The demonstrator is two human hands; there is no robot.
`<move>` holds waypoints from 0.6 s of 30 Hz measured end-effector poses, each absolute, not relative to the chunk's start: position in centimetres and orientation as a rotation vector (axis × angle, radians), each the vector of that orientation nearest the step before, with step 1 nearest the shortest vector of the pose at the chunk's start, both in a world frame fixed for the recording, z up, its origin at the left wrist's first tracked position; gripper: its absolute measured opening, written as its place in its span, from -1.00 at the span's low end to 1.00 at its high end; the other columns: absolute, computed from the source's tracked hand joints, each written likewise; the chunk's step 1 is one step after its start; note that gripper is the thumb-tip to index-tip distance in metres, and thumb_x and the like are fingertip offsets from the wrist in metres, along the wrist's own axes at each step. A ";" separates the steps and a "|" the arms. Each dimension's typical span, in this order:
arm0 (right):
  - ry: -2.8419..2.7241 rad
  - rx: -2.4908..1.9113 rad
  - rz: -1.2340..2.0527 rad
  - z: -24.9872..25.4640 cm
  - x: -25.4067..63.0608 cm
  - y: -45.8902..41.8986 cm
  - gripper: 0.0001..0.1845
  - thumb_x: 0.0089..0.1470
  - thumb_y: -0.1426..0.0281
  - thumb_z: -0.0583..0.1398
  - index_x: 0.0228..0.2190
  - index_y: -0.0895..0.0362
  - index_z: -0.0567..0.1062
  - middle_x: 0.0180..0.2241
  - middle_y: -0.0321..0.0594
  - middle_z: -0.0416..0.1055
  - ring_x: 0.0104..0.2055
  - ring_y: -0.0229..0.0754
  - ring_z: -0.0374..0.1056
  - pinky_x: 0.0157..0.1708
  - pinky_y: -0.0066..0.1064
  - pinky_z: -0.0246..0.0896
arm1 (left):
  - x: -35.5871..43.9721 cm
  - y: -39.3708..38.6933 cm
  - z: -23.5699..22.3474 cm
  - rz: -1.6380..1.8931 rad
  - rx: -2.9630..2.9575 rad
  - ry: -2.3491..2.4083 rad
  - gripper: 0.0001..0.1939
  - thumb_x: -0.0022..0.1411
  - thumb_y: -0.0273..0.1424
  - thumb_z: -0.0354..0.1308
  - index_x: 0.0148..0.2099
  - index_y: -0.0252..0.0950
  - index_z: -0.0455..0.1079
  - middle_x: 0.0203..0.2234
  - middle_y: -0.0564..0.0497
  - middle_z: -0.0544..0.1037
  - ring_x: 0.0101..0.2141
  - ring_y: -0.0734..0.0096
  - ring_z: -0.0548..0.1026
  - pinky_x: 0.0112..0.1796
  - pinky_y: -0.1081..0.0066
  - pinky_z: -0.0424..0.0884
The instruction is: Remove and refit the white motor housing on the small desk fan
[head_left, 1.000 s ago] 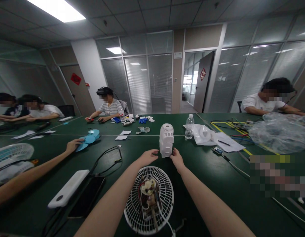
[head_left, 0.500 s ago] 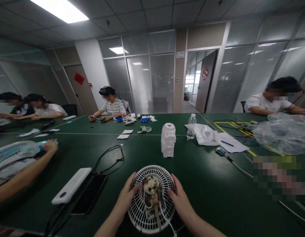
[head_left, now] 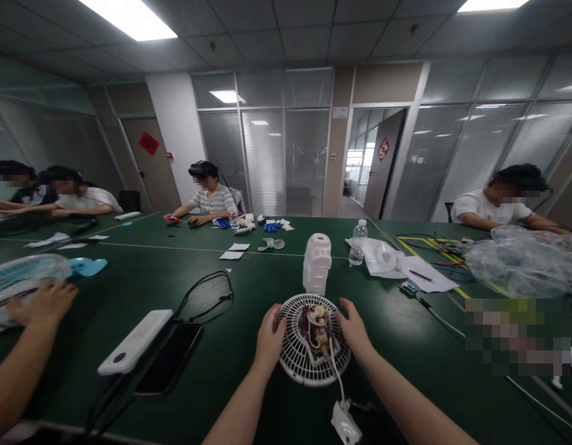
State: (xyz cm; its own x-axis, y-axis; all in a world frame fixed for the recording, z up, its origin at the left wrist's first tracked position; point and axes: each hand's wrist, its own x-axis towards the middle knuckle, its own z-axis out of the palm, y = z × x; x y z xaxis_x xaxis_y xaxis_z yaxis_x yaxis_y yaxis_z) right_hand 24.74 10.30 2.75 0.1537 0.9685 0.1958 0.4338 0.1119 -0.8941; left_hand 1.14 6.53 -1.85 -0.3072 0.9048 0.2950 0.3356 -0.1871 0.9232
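Observation:
A round white fan guard lies in front of me, with the bare fan motor and its wires exposed in the middle. My left hand grips its left rim, fingers curled at the edge. On the opposite side my right hand holds the right rim, its thumb close to the motor and its fingers partly raised. A white cord runs from the motor toward me to a small white plastic part. Just behind the guard stands a white vented plastic cover, upright.
Left of me are a white power bank, a black phone and looped cables. A co-worker's hand rests by another fan guard. A water bottle, paper, fan blades and plastic wrap lie farther back.
Both my hands and the fan guard have moved away from me and to the right, closer to the white cover. The white part on the cord has come into view.

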 end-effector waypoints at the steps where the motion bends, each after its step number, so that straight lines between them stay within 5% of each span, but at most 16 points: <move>1: -1.444 -1.471 0.660 3.7 24.4 10.9 -0.45 -0.03 0.31 0.13 0.05 0.11 0.34 0.09 -0.06 0.34 0.15 -0.02 0.25 0.14 -0.17 0.11 | 1.0 6.5 -2.0 1.539 1.438 1.594 -0.57 0.21 -0.29 0.08 0.12 -0.21 0.35 0.14 -0.08 0.36 0.17 0.23 0.29 0.21 0.17 0.13; 7: -1.544 -1.463 0.375 10.9 20.0 15.8 -0.13 -0.02 0.12 0.19 0.24 0.12 0.03 0.21 -0.02 0.14 0.23 -0.01 0.09 0.17 -0.23 0.02 | 0.9 6.3 -1.8 1.542 1.480 1.614 -0.62 0.20 -0.34 0.08 0.07 -0.21 0.40 0.13 -0.09 0.36 0.14 0.22 0.32 0.19 0.16 0.16; 12: -1.494 -1.665 0.249 13.8 16.7 18.0 0.13 -0.16 0.01 0.28 0.27 0.17 -0.09 0.17 0.18 0.09 0.20 0.25 0.07 0.10 -0.02 0.07 | 1.0 5.8 -1.2 1.557 1.482 1.610 -0.65 0.21 -0.34 0.07 0.04 -0.20 0.42 0.11 -0.08 0.38 0.13 0.23 0.34 0.18 0.16 0.19; 15: -1.457 -1.784 0.229 14.0 16.1 18.4 0.06 -0.13 0.06 0.30 0.24 0.23 -0.01 0.09 0.20 0.18 0.10 0.24 0.19 0.00 -0.01 0.18 | 1.1 5.6 -1.1 1.549 1.478 1.605 -0.65 0.22 -0.34 0.06 0.04 -0.20 0.43 0.10 -0.08 0.39 0.12 0.24 0.35 0.18 0.18 0.20; 18: -1.456 -1.843 0.193 13.9 16.2 18.3 -0.29 0.06 0.13 0.22 0.15 0.16 0.18 0.06 0.03 0.25 0.02 0.04 0.28 -0.04 -0.06 0.25 | 1.1 5.5 -1.1 1.547 1.470 1.601 -0.65 0.23 -0.34 0.05 0.05 -0.22 0.42 0.09 -0.08 0.40 0.11 0.24 0.35 0.18 0.18 0.19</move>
